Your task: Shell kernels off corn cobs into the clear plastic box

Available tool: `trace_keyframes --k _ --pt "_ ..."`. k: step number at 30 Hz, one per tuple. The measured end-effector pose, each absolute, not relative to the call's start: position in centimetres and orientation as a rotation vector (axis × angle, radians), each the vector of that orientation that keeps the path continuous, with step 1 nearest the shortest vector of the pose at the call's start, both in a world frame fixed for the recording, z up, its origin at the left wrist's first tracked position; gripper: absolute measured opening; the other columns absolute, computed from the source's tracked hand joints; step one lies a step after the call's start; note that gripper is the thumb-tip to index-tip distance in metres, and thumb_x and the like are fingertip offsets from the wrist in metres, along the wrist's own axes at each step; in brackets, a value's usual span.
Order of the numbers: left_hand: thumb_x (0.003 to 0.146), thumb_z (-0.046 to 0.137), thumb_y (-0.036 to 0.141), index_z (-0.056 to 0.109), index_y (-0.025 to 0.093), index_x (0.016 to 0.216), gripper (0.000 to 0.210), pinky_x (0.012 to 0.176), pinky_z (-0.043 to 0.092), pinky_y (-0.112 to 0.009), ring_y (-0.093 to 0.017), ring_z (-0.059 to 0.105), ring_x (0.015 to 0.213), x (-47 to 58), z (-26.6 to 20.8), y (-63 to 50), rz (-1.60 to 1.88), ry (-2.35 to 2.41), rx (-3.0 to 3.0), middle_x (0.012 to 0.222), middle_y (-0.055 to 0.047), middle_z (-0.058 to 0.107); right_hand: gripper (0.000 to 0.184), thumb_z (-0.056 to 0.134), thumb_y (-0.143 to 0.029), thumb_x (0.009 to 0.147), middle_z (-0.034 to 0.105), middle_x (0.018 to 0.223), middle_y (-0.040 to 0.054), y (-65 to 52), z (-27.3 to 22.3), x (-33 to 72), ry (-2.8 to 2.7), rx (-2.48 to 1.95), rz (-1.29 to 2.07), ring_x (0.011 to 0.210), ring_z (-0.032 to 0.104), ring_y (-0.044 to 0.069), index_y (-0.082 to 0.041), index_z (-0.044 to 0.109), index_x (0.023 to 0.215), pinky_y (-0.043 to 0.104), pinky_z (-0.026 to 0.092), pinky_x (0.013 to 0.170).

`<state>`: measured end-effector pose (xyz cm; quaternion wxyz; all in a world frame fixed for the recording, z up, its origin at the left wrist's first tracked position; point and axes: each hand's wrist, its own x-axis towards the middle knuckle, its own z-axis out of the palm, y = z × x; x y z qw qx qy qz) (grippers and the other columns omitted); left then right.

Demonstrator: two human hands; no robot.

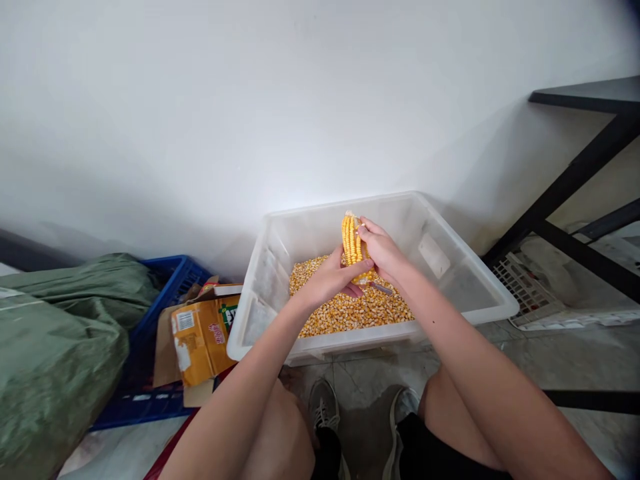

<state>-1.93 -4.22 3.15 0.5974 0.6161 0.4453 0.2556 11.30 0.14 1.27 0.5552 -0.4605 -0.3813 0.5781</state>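
Note:
An ear of corn (352,241) stands roughly upright between my hands, its yellow kernels in rows and some of them gone on the right side. My left hand (336,275) grips its lower part, thumb across the front. Near the upper right of the ear, my right hand (377,247) is closed with its thumb pressed on the kernels. Below both hands, loose corn kernels (345,315) cover the bottom of a translucent plastic bin (373,339). A slim dark tool (382,288) shows just under the right hand; its far end is hidden.
Left of the bin, a blue crate (175,267) holds flattened cardboard boxes (200,337) and a green sack (60,347). A black metal frame (575,167) and a white basket (530,290) stand to the right. The white wall (300,100) rises behind the bin.

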Motion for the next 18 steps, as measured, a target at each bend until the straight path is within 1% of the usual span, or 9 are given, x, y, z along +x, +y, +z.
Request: trace_keyframes --k 2,5,7,9,11,15,18 --pt "0.082 0.069 0.049 0.045 0.016 0.128 0.061 0.064 0.06 -0.035 -0.018 0.07 0.065 -1.92 3.18 -4.12 0.626 1.017 1.39 0.111 -0.016 0.064 0.057 0.049 -0.028 0.093 0.054 0.143 0.0084 -0.14 1.65 11.17 -0.89 -1.066 1.385 0.114 0.063 0.02 -0.023 0.039 0.149 0.035 0.053 0.092" --pt "0.082 0.07 0.045 0.046 0.017 0.128 0.06 0.063 0.06 -0.034 -0.016 0.069 0.064 -2.09 3.13 -4.04 0.661 1.014 1.397 0.114 -0.015 0.063 0.066 0.057 -0.034 0.091 0.055 0.142 0.0092 -0.42 1.89 11.19 -0.943 -1.081 1.395 0.112 0.064 0.021 -0.023 0.034 0.152 0.036 0.054 0.092" --pt "0.082 0.07 0.045 0.046 0.017 0.128 0.059 0.062 0.06 -0.033 -0.015 0.069 0.063 -2.18 3.05 -4.1 0.659 1.016 1.412 0.112 -0.014 0.063 0.071 0.06 -0.03 0.089 0.055 0.142 0.0097 -0.47 1.93 11.31 -0.969 -1.073 1.413 0.109 0.065 0.021 -0.023 0.03 0.153 0.037 0.055 0.091" --pt "0.083 0.069 0.045 0.046 0.017 0.128 0.058 0.061 0.06 -0.033 -0.014 0.068 0.063 -2.25 2.92 -4.19 0.653 1.016 1.421 0.109 -0.013 0.063 0.07 0.058 -0.024 0.09 0.056 0.142 0.0082 -0.49 2.01 11.48 -0.963 -1.034 1.455 0.105 0.066 0.02 -0.024 0.029 0.153 0.037 0.056 0.09" --pt "0.085 0.067 0.045 0.046 0.016 0.127 0.055 0.06 0.06 -0.033 -0.014 0.068 0.063 -2.34 2.75 -4.26 0.648 1.011 1.431 0.108 -0.012 0.062 0.069 0.056 -0.019 0.089 0.059 0.137 0.0076 -0.54 2.16 11.67 -0.961 -1.008 1.495 0.1 0.067 0.019 -0.024 0.029 0.153 0.036 0.057 0.088" --pt "0.086 0.066 0.045 0.047 0.018 0.128 0.053 0.061 0.06 -0.033 -0.012 0.067 0.062 -2.6 2.56 -4.26 0.636 0.992 1.42 0.111 -0.012 0.06 0.071 0.054 -0.013 0.087 0.067 0.12 0.0105 -0.63 2.39 12.05 -0.958 -0.99 1.551 0.092 0.068 0.02 -0.018 0.028 0.154 0.035 0.058 0.081" --pt "0.086 0.066 0.045 0.047 0.018 0.13 0.055 0.062 0.06 -0.033 -0.013 0.067 0.062 -2.7 2.62 -4.17 0.631 0.993 1.391 0.11 -0.013 0.061 0.069 0.053 -0.011 0.085 0.068 0.115 0.0094 -0.54 2.33 12.02 -0.897 -0.952 1.58 0.092 0.068 0.02 -0.02 0.032 0.151 0.034 0.057 0.083"
